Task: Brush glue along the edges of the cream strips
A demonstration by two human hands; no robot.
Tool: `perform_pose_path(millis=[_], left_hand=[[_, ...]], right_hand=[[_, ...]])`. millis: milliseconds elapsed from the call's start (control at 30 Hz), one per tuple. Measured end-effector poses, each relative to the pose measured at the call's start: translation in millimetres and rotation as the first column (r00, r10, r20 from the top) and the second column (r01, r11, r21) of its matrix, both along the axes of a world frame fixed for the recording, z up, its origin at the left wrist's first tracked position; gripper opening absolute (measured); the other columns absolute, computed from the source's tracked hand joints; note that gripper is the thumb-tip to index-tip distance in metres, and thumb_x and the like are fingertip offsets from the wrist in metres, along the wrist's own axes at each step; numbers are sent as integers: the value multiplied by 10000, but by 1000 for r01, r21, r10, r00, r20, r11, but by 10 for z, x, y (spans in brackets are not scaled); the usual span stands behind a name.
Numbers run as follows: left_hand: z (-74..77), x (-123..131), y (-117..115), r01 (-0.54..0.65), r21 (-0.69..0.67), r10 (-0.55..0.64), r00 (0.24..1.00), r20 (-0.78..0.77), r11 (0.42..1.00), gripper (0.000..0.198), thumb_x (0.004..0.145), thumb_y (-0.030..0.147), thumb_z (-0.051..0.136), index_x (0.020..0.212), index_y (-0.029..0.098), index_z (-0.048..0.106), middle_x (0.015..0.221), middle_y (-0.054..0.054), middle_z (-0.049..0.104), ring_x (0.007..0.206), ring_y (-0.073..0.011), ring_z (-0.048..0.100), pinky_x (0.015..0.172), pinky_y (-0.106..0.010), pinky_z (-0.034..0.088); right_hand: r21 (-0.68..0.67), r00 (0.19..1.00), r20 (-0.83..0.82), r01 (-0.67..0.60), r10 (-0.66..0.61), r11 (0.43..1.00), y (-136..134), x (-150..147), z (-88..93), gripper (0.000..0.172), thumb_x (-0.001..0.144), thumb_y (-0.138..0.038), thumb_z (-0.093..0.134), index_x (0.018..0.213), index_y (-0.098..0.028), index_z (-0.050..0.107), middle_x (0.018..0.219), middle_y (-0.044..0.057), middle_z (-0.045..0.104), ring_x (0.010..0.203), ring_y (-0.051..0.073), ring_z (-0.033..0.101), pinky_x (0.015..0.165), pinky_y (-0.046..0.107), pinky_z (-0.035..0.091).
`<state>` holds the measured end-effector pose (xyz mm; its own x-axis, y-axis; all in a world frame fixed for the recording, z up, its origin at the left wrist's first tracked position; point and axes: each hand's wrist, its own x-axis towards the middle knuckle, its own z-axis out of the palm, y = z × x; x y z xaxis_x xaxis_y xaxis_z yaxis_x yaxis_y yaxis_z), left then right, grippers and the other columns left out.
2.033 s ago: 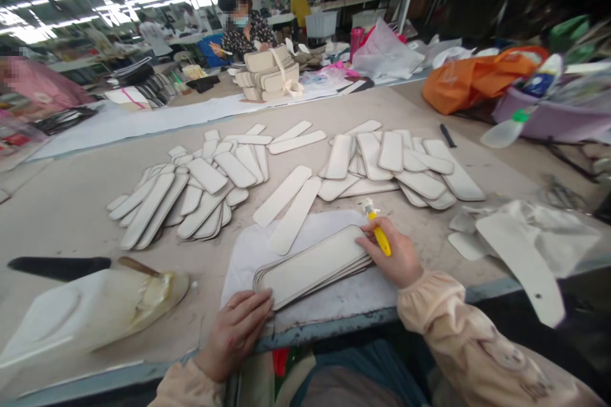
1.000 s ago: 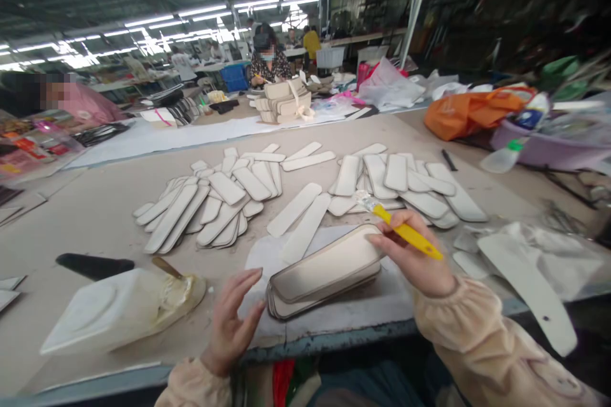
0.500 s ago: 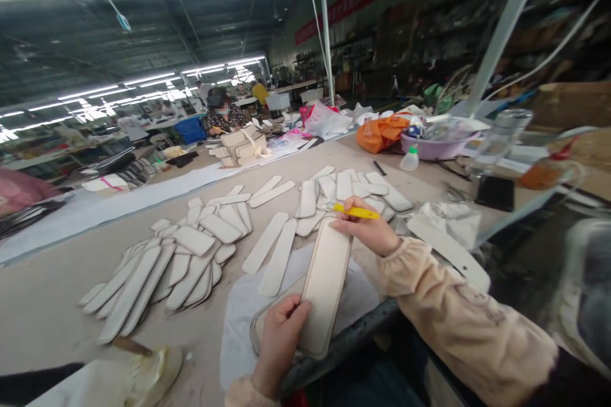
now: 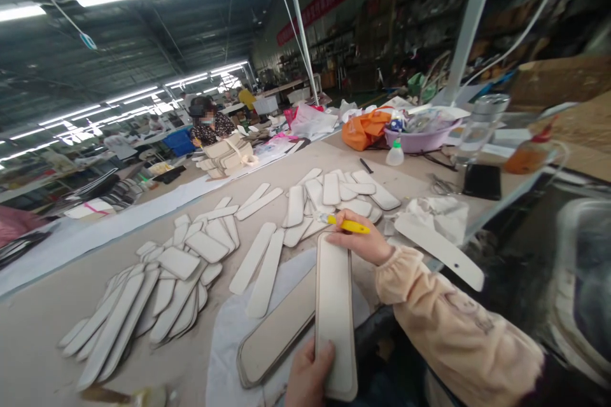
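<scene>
My left hand (image 4: 311, 372) grips the lower left edge of a long, pale, round-cornered panel (image 4: 335, 311) with darker edges, its thumb on the face. My right hand (image 4: 365, 238) pinches the panel's upper end and also holds a yellow-handled brush (image 4: 351, 224), its whitish tip pointing left. Below the raised panel, a stack of similar panels (image 4: 272, 337) rests on a white sheet (image 4: 222, 331). Two loose pale strips (image 4: 265, 273) lie just left of it.
A large heap of pale pieces (image 4: 176, 264) covers the table's left-middle; another pile (image 4: 331, 189) lies beyond my right hand. To the right are a crumpled white cloth (image 4: 439, 216), a black phone-like slab (image 4: 482, 182) and a purple basin (image 4: 424, 140). A co-worker (image 4: 210, 127) sits across.
The panel has been drawn down and toward me, turning more upright, with both hands still on it. More of the stack beneath shows. The whole view has shifted slightly.
</scene>
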<state>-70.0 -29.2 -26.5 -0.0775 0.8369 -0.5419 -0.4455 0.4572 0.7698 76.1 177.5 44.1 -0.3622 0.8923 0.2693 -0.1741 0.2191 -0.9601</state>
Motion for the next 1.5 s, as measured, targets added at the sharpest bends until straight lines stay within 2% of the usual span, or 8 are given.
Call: perform_pose_path(millis=[200,500,833,967,1100,1233,1367,1500], left_hand=[[-2,25,66,37,-99,-45,995,-83,994,621,577,592,807,938,102,683,599,-79,668,505,-201,625,441,-255,440],[90,312,154,40,-119,-49,996,-75,992,652,571,575,818,1011,124,652,622,-70,671,576,-224,662,524,-287,510],[369,307,378,116,-153,-147,967,-207,981,593,617,582,771,1000,137,688,579,-45,647,472,-192,595,426,-274,456],[558,177,548,140,-157,-172,962,-213,978,558,675,527,750,1039,113,661,599,-27,637,449,-149,556,440,-260,468],[892,-62,1133,203,-49,-207,916,-344,978,485,757,456,706,1089,111,625,688,-30,643,543,-150,584,489,-269,516],[1153,-225,2123,326,88,-255,857,-447,941,405,754,408,712,1016,117,606,773,-56,664,613,-160,633,552,-281,547],[1140,-290,3043,448,92,-232,614,-754,889,380,836,446,619,1028,118,596,836,-96,697,691,-175,680,641,-295,562],[1013,-554,3404,353,53,-112,430,-896,934,345,819,407,646,966,95,638,807,-121,703,755,-220,688,728,-346,552]], right_hand=[[83,988,73,133,-139,988,96,63,-197,341,716,-442,715,816,-229,467,666,-64,468,601,112,443,571,237,384],[382,890,255,266,-377,885,164,306,-200,229,827,-415,623,819,-239,477,698,-41,539,599,132,500,614,251,393],[467,812,349,282,-468,838,347,445,-304,257,863,-482,573,828,-238,500,650,-10,588,564,160,567,580,262,428],[473,772,303,387,-559,791,427,486,-342,252,880,-468,565,822,-229,511,677,-9,622,537,144,574,555,247,431],[442,714,235,526,-660,727,527,605,-352,228,890,-454,567,902,-231,517,833,29,712,673,181,673,625,270,487],[439,705,123,592,-698,676,547,696,-325,216,881,-406,606,983,-236,519,1007,51,726,915,205,699,757,292,525],[442,725,117,574,-679,689,507,675,-323,216,868,-398,631,963,-225,542,999,56,729,912,212,703,749,303,539],[475,747,124,533,-653,700,447,624,-339,227,862,-407,633,960,-212,571,958,65,728,861,212,699,712,302,532]])
